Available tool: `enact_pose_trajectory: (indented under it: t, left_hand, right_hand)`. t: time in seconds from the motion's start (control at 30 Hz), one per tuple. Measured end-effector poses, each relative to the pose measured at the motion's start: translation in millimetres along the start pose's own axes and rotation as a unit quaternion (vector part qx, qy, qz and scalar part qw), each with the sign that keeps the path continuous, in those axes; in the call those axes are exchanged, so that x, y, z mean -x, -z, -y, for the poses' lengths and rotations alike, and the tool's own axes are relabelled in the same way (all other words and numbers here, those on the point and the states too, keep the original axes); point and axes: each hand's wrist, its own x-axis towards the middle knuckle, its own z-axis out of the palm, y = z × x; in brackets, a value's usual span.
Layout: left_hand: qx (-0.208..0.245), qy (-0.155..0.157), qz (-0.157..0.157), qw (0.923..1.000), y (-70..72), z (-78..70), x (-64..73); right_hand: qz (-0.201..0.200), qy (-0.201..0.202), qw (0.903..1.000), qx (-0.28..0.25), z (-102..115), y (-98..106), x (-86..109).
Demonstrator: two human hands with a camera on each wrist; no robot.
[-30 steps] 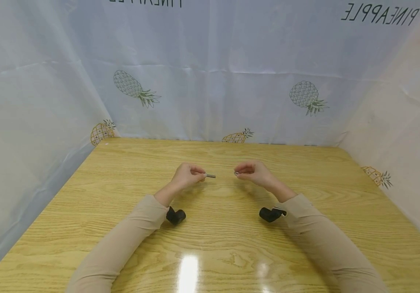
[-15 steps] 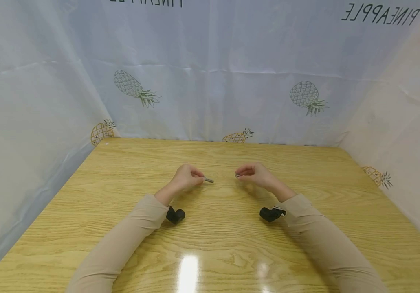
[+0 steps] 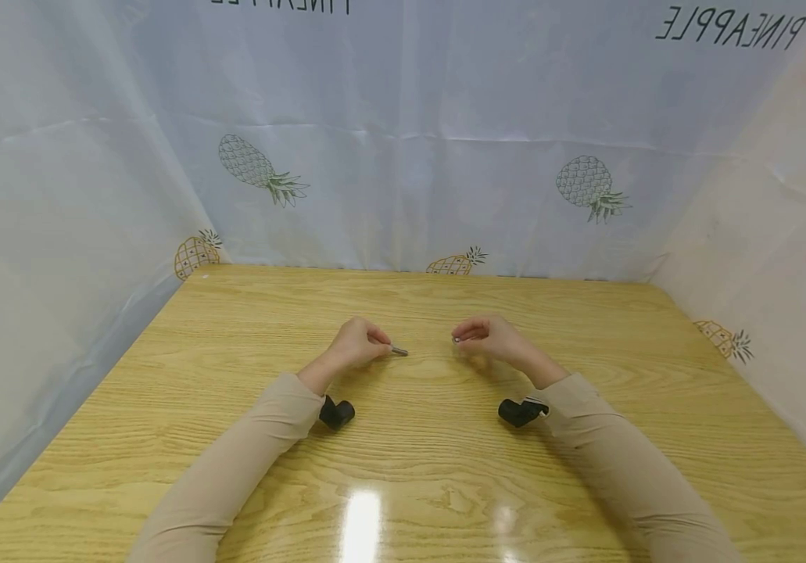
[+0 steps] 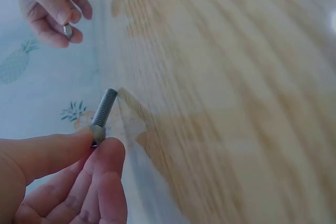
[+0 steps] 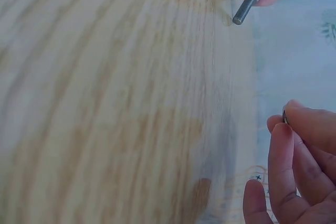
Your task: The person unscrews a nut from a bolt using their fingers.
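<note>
My left hand [image 3: 358, 342] pinches a metal bolt [image 4: 106, 107] by its head between thumb and fingers. Its threaded shank sticks out past the fingertips, towards the right hand and tilted to the tabletop. Across a gap, my right hand [image 3: 492, 338] holds a small metal nut [image 4: 67, 30] between thumb and fingertips. In the right wrist view the nut [image 5: 285, 117] shows only as a thin dark edge, mostly covered by the fingers. Bolt and nut are apart, both over the wooden table [image 3: 417, 453].
A black wrist camera [image 3: 337, 413] sits under the left cuff, another black camera [image 3: 521, 411] under the right. White pineapple-print curtains [image 3: 403, 180] hang behind the table and along both sides. Light glares off the near tabletop.
The bolt's free end has swung down, towards the near side of the table. Both hands have shifted very slightly closer to me, and the nut has turned so less of its face shows.
</note>
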Motion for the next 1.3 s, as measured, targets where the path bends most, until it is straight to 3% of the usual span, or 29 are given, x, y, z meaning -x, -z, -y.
enact_pose_trajectory:
  t: [0.57,1.03,1.3]
  left_hand:
    - [-0.047,0.0,0.022,0.9987,-1.9,2.7,-1.3]
    - [-0.02,0.016,0.016,0.9995,1.1,2.0,1.3]
    - [0.002,0.021,0.012,0.9997,3.0,3.8,3.3]
  right_hand:
    - [0.001,-0.004,0.9999,0.012,-0.6,-4.0,-0.1]
    - [0.001,-0.016,0.9991,0.04,-1.8,-6.3,-0.6]
    - [-0.015,-0.007,0.9965,0.082,-2.4,-7.4,-2.4]
